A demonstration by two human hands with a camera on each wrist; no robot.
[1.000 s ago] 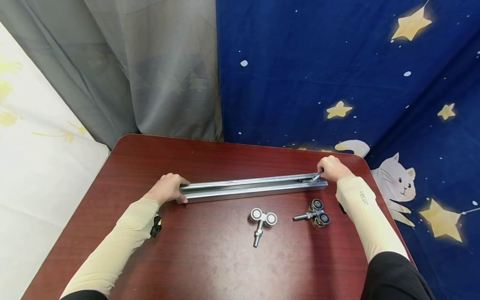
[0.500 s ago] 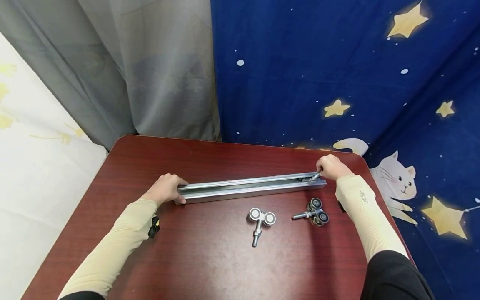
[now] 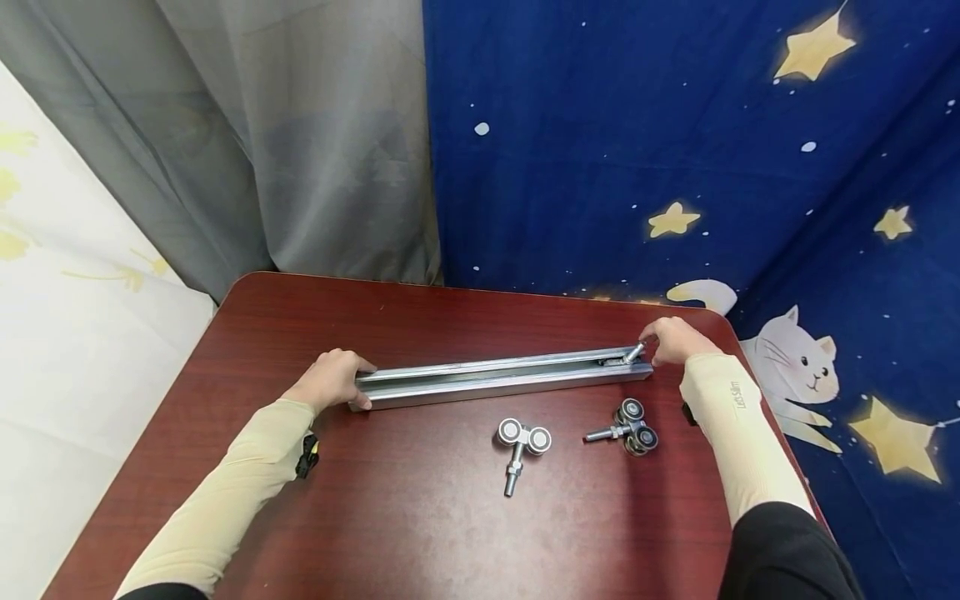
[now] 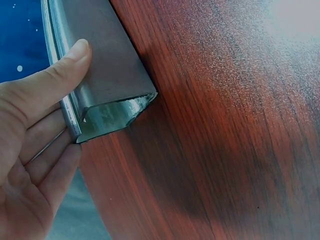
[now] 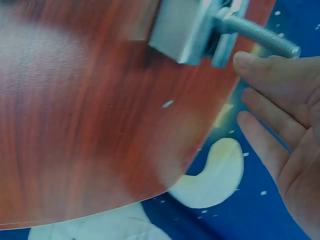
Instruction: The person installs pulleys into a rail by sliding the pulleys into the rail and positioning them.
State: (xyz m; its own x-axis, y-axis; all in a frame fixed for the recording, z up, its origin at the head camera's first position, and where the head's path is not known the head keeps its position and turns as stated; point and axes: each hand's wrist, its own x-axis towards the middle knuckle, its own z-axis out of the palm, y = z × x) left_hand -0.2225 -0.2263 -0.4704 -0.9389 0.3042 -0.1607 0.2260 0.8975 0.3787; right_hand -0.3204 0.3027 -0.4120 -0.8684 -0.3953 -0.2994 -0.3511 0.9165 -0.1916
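A silver C-shaped metal track [image 3: 480, 385] lies across the table with its slot facing up. My left hand [image 3: 330, 379] grips its left end; in the left wrist view the thumb [image 4: 75, 55] presses one side wall, with fingers round the slotted side. Inside the right end sits a roller hanger, mostly hidden, its threaded bolt [image 3: 635, 352] sticking out of the slot at a tilt. My right hand [image 3: 675, 340] is right beside that bolt, fingers extended and apart; in the right wrist view the fingertips lie just below the bolt's tip [image 5: 295, 51].
Two loose roller hangers lie in front of the track: one with pale wheels [image 3: 517, 446] near the middle, another with dark-centred wheels [image 3: 633, 429] to its right. The reddish-brown table [image 3: 405, 508] ends at a grey curtain [image 3: 337, 167] and a blue star-patterned curtain [image 3: 570, 167].
The fingers of my right hand have let go of the bolt and shifted slightly right. My left hand keeps its grip, and the track and loose roller hangers stay where they were.
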